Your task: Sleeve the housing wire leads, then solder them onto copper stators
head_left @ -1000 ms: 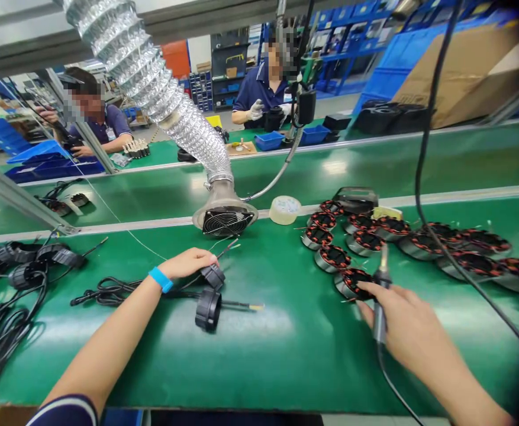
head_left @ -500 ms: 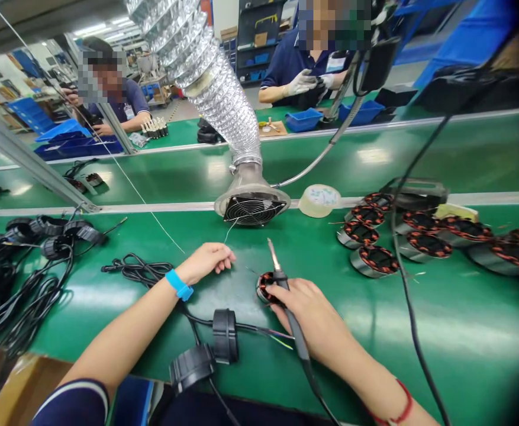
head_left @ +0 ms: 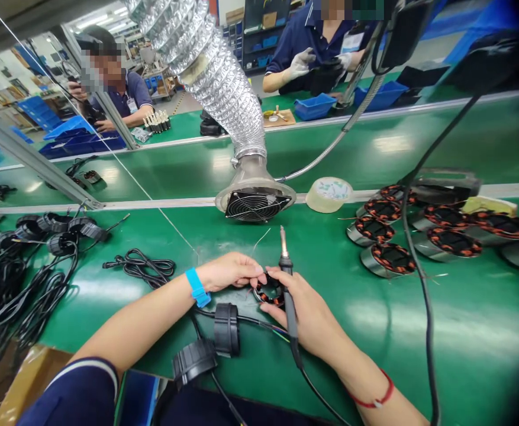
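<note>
My right hand (head_left: 306,310) holds a soldering iron (head_left: 290,302) upright, its metal tip pointing away from me. The same hand's thumb and fingers grip a small motor stator (head_left: 259,296) with copper-orange windings. My left hand (head_left: 237,271) is closed in a pinch at the stator's upper left edge, with a thin solder wire (head_left: 261,238) sticking up from its fingers. Just nearer to me, two black round plastic covers (head_left: 226,329) sit on a black cable with bare coloured wire ends (head_left: 281,332).
A fume extractor hood (head_left: 254,201) hangs beyond my hands, beside a tape roll (head_left: 329,195). Several larger stators (head_left: 387,260) stand right, behind a hanging black cable (head_left: 425,296). Coiled cables (head_left: 146,266) lie left. Two people work across the bench.
My left hand has moved right and slightly down, from apart to the stator held in my right hand. The soldering iron has turned a little more upright.
</note>
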Action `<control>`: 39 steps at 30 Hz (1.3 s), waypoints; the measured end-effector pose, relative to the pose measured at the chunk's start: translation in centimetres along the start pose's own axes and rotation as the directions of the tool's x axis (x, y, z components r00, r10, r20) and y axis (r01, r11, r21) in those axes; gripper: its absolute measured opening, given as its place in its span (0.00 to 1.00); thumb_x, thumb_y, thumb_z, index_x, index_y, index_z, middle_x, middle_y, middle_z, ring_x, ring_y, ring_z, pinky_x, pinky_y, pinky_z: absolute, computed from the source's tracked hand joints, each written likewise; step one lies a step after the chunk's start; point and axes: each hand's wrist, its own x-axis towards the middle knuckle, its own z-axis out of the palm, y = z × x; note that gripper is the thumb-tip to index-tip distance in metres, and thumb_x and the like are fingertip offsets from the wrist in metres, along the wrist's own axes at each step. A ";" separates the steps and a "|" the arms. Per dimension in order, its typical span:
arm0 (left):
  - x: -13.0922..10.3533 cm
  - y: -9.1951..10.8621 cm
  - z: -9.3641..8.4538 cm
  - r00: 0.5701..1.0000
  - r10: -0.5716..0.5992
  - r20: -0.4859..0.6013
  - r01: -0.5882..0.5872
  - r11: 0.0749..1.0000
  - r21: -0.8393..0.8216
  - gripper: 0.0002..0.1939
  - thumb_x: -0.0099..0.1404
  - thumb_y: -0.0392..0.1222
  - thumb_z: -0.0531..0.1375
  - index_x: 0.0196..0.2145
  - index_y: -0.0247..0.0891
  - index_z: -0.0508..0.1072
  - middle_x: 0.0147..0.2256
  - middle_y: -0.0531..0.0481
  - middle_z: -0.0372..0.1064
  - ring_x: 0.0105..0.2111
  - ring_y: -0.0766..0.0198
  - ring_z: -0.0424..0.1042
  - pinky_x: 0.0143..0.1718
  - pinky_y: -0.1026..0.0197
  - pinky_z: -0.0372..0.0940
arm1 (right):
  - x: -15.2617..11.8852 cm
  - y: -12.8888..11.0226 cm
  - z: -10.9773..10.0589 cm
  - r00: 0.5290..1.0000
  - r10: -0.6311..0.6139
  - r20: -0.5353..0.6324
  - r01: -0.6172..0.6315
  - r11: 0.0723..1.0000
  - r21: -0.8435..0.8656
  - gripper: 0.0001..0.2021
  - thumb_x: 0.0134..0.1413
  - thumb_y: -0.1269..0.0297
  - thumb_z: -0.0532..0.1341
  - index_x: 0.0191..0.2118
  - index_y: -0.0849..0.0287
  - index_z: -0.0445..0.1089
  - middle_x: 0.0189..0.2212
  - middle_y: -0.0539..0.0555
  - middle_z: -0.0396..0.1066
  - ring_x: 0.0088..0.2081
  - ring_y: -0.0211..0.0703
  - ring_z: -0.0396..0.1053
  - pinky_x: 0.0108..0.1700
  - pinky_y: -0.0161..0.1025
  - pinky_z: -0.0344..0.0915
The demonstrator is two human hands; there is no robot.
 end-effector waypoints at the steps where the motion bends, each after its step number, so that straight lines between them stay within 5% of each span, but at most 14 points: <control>1: 0.1 -0.1 0.2 0.999 0.023 -0.042 -0.022 0.999 0.024 0.22 0.55 0.57 0.62 0.29 0.30 0.70 0.21 0.55 0.62 0.17 0.76 0.49 0.20 0.66 0.40 | 0.0 0.1 0.0 1.000 0.002 -0.026 -0.003 0.999 -0.033 0.25 0.54 0.60 0.63 0.56 0.55 0.57 0.48 0.60 0.71 0.46 0.52 0.71 0.45 0.52 0.71; 4: -0.2 -0.2 0.6 0.983 0.112 -0.146 -0.083 0.978 0.193 0.22 0.56 0.59 0.61 0.29 0.33 0.66 0.23 0.57 0.60 0.21 0.74 0.52 0.23 0.67 0.47 | 0.1 0.3 0.0 0.996 0.014 -0.087 -0.024 0.994 -0.105 0.25 0.54 0.57 0.63 0.55 0.57 0.58 0.47 0.61 0.72 0.43 0.53 0.71 0.43 0.53 0.71; 9: -1.8 -0.5 0.0 0.999 0.033 0.001 -0.030 0.895 0.444 0.16 0.58 0.51 0.63 0.30 0.34 0.66 0.25 0.57 0.60 0.27 0.71 0.56 0.29 0.66 0.53 | 0.1 0.5 -0.1 0.992 0.057 -0.110 -0.067 0.994 -0.086 0.24 0.55 0.57 0.63 0.54 0.57 0.58 0.45 0.61 0.71 0.42 0.52 0.71 0.43 0.51 0.70; 13: -2.1 -0.2 -0.5 0.994 0.077 -0.078 -0.020 0.832 0.555 0.09 0.64 0.41 0.56 0.31 0.33 0.71 0.29 0.52 0.67 0.31 0.68 0.62 0.35 0.65 0.57 | 0.2 0.5 -0.1 0.992 0.068 -0.110 -0.075 0.995 -0.065 0.24 0.55 0.57 0.63 0.54 0.57 0.57 0.44 0.60 0.71 0.41 0.52 0.70 0.43 0.50 0.70; 20: -0.5 0.1 0.6 0.992 0.113 0.051 -0.121 0.967 0.223 0.17 0.61 0.51 0.60 0.27 0.32 0.69 0.25 0.52 0.63 0.26 0.71 0.58 0.29 0.67 0.54 | 0.2 0.3 0.0 0.996 0.031 -0.080 -0.035 0.998 -0.051 0.25 0.56 0.56 0.61 0.57 0.55 0.56 0.44 0.60 0.71 0.41 0.52 0.70 0.41 0.49 0.69; 23: -0.1 -0.3 0.9 0.993 0.098 -0.063 -0.085 0.981 0.176 0.19 0.62 0.55 0.57 0.30 0.32 0.68 0.24 0.55 0.60 0.21 0.73 0.52 0.23 0.67 0.47 | 0.3 0.3 -0.1 0.996 0.053 -0.077 -0.058 0.995 -0.076 0.26 0.56 0.55 0.61 0.58 0.54 0.56 0.42 0.59 0.72 0.39 0.53 0.70 0.40 0.50 0.68; 26: -0.6 -0.4 0.7 0.983 0.111 -0.149 -0.060 0.948 0.313 0.16 0.65 0.51 0.55 0.34 0.33 0.68 0.27 0.54 0.63 0.22 0.73 0.53 0.25 0.67 0.50 | 0.4 0.4 -0.3 0.993 0.087 -0.086 -0.094 0.992 -0.087 0.25 0.56 0.53 0.60 0.57 0.55 0.57 0.40 0.59 0.72 0.38 0.52 0.70 0.40 0.49 0.67; 31: -2.1 -0.4 0.1 0.997 0.004 0.073 -0.049 0.782 0.621 0.08 0.64 0.40 0.57 0.33 0.33 0.73 0.29 0.52 0.69 0.30 0.69 0.63 0.33 0.66 0.58 | 0.3 0.7 -0.3 0.993 0.094 -0.078 -0.099 0.992 -0.076 0.26 0.56 0.53 0.61 0.57 0.56 0.57 0.42 0.59 0.72 0.40 0.51 0.70 0.42 0.48 0.67; 36: -1.3 -0.7 0.6 0.994 0.050 0.093 -0.072 0.965 0.254 0.11 0.61 0.44 0.61 0.30 0.32 0.75 0.29 0.50 0.71 0.30 0.69 0.66 0.36 0.66 0.61 | 0.2 0.7 -0.1 0.992 0.100 -0.081 -0.106 0.992 -0.075 0.26 0.56 0.55 0.61 0.57 0.56 0.57 0.41 0.60 0.71 0.40 0.52 0.70 0.41 0.49 0.67; 39: -0.7 -0.7 1.3 0.996 0.031 0.087 -0.041 0.992 0.122 0.15 0.59 0.49 0.64 0.29 0.31 0.74 0.27 0.50 0.71 0.29 0.69 0.66 0.36 0.65 0.61 | 0.3 0.7 -0.2 0.995 0.074 -0.066 -0.079 0.994 -0.073 0.25 0.57 0.56 0.60 0.58 0.55 0.57 0.42 0.60 0.72 0.41 0.52 0.71 0.42 0.50 0.68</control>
